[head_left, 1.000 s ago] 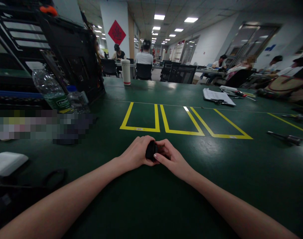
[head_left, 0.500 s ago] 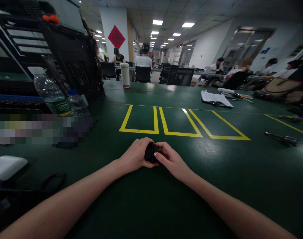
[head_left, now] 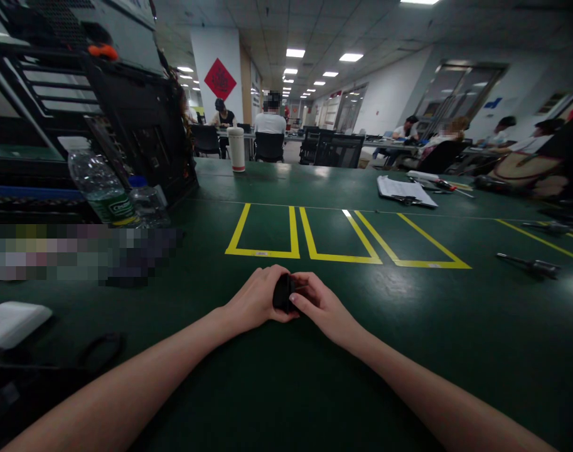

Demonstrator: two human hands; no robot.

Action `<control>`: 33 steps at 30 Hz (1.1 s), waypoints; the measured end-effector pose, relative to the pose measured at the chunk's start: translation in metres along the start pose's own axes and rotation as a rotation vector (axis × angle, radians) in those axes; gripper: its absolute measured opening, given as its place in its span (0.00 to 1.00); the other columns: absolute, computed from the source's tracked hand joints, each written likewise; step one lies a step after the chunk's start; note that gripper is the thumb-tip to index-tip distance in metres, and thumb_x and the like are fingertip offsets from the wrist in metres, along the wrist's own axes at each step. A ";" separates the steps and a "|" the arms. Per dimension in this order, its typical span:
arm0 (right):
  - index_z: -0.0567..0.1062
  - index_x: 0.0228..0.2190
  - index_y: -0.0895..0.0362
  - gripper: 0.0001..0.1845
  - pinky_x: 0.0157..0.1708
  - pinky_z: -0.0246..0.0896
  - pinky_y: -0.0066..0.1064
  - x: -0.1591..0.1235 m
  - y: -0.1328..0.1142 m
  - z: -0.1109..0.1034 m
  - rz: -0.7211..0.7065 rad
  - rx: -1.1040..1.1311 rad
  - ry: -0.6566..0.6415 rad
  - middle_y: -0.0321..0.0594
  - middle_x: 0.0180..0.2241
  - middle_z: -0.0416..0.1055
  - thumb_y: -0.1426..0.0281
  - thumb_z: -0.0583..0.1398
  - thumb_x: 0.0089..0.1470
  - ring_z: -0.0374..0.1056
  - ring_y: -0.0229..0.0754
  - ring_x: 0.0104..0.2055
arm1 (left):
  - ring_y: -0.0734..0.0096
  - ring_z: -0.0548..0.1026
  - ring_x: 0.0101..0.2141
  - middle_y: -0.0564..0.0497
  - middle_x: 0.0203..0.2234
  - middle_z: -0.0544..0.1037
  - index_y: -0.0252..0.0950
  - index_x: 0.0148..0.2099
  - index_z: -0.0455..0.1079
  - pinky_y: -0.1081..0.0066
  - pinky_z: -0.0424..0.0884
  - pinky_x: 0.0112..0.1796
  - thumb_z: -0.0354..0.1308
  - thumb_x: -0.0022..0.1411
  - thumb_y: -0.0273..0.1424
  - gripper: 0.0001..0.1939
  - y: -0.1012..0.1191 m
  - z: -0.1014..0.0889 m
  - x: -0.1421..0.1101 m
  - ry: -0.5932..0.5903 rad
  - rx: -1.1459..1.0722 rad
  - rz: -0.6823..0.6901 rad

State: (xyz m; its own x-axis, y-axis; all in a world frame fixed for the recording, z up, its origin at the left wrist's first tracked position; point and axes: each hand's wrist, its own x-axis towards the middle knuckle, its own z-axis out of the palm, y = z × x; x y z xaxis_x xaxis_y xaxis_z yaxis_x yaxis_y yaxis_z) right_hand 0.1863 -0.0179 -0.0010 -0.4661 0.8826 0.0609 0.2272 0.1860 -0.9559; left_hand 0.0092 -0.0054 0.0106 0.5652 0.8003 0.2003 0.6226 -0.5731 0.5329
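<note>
A small black object is held between both my hands, low over the green table. My left hand curls around its left side with the fingers closed. From the right, my right hand pinches it with thumb and fingers. I cannot make out what the object is; most of it is hidden by my fingers. Both forearms rest on or just above the table, coming in from the bottom corners.
Yellow tape rectangles mark the table ahead. A water bottle and black racks stand at left, a white pad and black cable near left. Papers, a white cup, and tools lie farther off. People sit at far desks.
Both hands stay closed on the black object in the same spot. The view has tilted slightly, so the scene sits a little lower in the picture.
</note>
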 end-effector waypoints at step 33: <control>0.61 0.43 0.53 0.14 0.44 0.60 0.39 0.000 0.005 0.001 -0.034 -0.001 0.010 0.40 0.44 0.62 0.68 0.54 0.53 0.61 0.43 0.46 | 0.62 0.68 0.39 0.46 0.40 0.67 0.35 0.48 0.56 0.64 0.66 0.37 0.62 0.47 0.37 0.28 -0.004 0.003 -0.001 0.013 0.007 0.004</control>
State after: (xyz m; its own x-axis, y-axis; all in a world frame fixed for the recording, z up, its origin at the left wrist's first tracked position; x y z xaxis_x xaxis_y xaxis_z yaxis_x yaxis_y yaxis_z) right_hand 0.1861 -0.0174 -0.0066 -0.4645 0.8803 0.0961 0.2121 0.2159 -0.9531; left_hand 0.0082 -0.0045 0.0059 0.5604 0.8003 0.2129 0.6241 -0.5772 0.5266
